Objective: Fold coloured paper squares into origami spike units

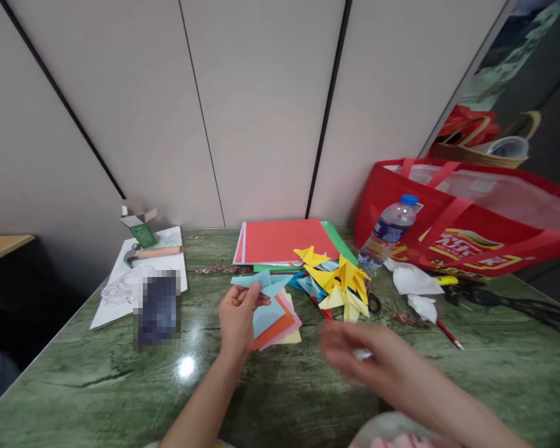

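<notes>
My left hand (237, 317) pinches a folded light-blue paper piece (261, 283) and holds it just above a small stack of coloured paper squares (280, 323) on the green marble table (121, 379). My right hand (354, 354) hovers low over the table to the right of the stack; it is smeared by motion and its fingers cannot be made out. Behind it lies a heap of folded yellow and blue paper shapes (338, 280).
A stack of red and green sheets (284, 239) lies at the back. A water bottle (389, 230) leans by a red tote bag (466, 218). White tissues (413, 280), a red pencil (448, 335) and black scissors (494, 298) sit right. A hammer (156, 252), small box (140, 227) and beads (119, 289) rest left.
</notes>
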`<state>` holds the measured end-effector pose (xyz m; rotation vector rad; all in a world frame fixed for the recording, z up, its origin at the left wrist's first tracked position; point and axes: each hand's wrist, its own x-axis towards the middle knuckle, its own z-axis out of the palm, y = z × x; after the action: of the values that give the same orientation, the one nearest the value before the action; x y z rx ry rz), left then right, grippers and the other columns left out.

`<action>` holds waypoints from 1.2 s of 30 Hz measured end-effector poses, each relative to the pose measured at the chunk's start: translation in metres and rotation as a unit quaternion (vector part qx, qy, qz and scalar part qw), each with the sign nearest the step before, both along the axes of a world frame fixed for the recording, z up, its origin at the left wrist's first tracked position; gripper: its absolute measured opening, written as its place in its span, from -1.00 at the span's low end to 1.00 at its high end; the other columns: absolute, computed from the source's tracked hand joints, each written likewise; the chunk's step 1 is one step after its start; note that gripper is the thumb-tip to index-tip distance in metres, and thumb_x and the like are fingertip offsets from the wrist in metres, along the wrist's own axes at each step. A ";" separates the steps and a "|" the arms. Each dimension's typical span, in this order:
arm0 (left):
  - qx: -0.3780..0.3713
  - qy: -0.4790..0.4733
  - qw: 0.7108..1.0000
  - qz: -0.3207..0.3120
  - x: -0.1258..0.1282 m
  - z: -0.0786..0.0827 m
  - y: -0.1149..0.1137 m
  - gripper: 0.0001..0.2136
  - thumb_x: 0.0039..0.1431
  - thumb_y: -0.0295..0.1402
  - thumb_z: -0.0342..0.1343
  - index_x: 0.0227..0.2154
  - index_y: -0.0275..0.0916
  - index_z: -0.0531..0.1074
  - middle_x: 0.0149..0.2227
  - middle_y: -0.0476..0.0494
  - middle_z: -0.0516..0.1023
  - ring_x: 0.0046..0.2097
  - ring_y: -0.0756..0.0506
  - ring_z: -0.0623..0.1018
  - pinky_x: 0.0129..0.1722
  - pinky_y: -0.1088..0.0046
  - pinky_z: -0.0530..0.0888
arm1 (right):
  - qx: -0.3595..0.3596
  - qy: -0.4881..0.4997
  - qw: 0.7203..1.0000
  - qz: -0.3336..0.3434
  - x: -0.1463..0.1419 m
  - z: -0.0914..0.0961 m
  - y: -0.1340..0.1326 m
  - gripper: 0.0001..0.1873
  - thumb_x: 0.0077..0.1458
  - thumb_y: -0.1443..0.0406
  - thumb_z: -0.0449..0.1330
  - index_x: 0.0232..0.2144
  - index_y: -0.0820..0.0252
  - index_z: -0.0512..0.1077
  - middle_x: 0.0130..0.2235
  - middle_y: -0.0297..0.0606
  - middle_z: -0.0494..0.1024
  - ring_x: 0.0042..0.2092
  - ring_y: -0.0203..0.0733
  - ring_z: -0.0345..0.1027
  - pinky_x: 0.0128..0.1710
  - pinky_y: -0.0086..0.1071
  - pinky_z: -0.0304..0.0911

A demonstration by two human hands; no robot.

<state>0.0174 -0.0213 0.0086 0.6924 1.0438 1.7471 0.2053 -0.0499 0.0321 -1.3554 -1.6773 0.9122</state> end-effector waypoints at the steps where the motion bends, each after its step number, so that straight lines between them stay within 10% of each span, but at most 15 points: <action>1: 0.002 0.000 1.000 -0.001 0.000 0.000 0.000 -0.85 -0.17 -0.37 0.25 -0.55 -0.31 0.40 -0.63 0.04 0.47 -0.58 0.04 0.45 -0.51 0.52 0.42 | -0.017 0.008 1.000 0.020 -0.009 0.001 0.008 -0.80 0.00 0.19 0.19 -0.24 -0.01 0.42 -0.18 -0.22 0.50 -0.24 -0.19 0.39 -0.34 -0.37 0.34; 4: 0.004 0.006 1.000 0.003 0.000 0.000 -0.001 -0.86 -0.15 -0.37 0.25 -0.56 -0.31 0.40 -0.62 0.02 0.49 -0.57 0.05 0.45 -0.48 0.53 0.40 | -0.101 0.080 0.987 0.098 -0.042 0.002 0.036 -0.57 -0.22 0.16 0.32 -0.24 0.19 0.43 -0.27 -0.17 0.54 -0.31 -0.13 0.43 -0.38 -0.32 0.35; 14: -0.081 0.106 0.989 -0.059 0.004 -0.010 0.001 -0.86 -0.26 -0.41 0.30 -0.57 -0.33 0.48 -0.59 -0.06 0.53 -0.51 -0.02 0.48 -0.43 0.50 0.40 | -0.136 0.276 0.947 0.096 -0.062 -0.027 0.060 -0.78 -0.20 0.20 0.26 -0.55 0.24 0.37 -0.58 -0.34 0.47 -0.52 -0.25 0.37 -0.46 -0.37 0.32; 24: -0.127 0.132 0.976 -0.115 -0.013 -0.003 0.006 -0.86 -0.20 -0.36 0.27 -0.68 -0.34 0.49 -0.65 -0.09 0.52 -0.56 0.02 0.44 -0.49 0.54 0.38 | -0.179 0.205 0.946 0.178 -0.043 -0.020 0.068 -0.92 -0.11 0.30 0.15 -0.54 0.22 0.34 -0.56 -0.35 0.42 -0.50 -0.25 0.34 -0.43 -0.37 0.32; 30: -0.048 0.097 0.993 0.036 -0.040 0.003 0.018 -0.84 -0.24 -0.33 0.28 -0.52 -0.26 0.49 -0.55 -0.04 0.55 -0.44 -0.05 0.51 -0.36 0.44 0.44 | -0.076 0.029 0.989 0.121 -0.030 -0.026 0.073 -0.90 -0.04 0.35 0.07 -0.56 0.22 0.30 -0.52 -0.30 0.43 -0.44 -0.21 0.32 -0.46 -0.42 0.21; 33: -0.026 0.208 0.977 -0.043 -0.035 0.003 0.014 -0.50 -0.33 -0.45 0.32 -0.18 -0.17 0.43 -0.27 -0.10 0.57 -0.20 -0.13 0.50 -0.19 0.37 0.39 | -0.027 -0.036 0.986 0.161 -0.032 -0.026 0.067 -0.91 -0.03 0.37 0.07 -0.52 0.24 0.34 -0.49 -0.30 0.44 -0.43 -0.24 0.29 -0.49 -0.46 0.14; 36: -0.062 0.362 0.918 -0.146 -0.019 0.003 0.006 -0.70 -0.40 -0.49 0.32 -0.44 -0.24 0.52 -0.39 -0.08 0.57 -0.29 -0.11 0.47 -0.25 0.42 0.36 | -0.012 -0.051 0.977 0.208 -0.037 -0.026 0.060 -0.92 -0.04 0.39 0.09 -0.48 0.24 0.40 -0.47 -0.30 0.45 -0.44 -0.26 0.27 -0.49 -0.49 0.11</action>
<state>-0.0020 -0.0150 0.0113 1.3946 1.4323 1.1561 0.1679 0.0102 0.0057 -1.0978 -2.0815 1.1119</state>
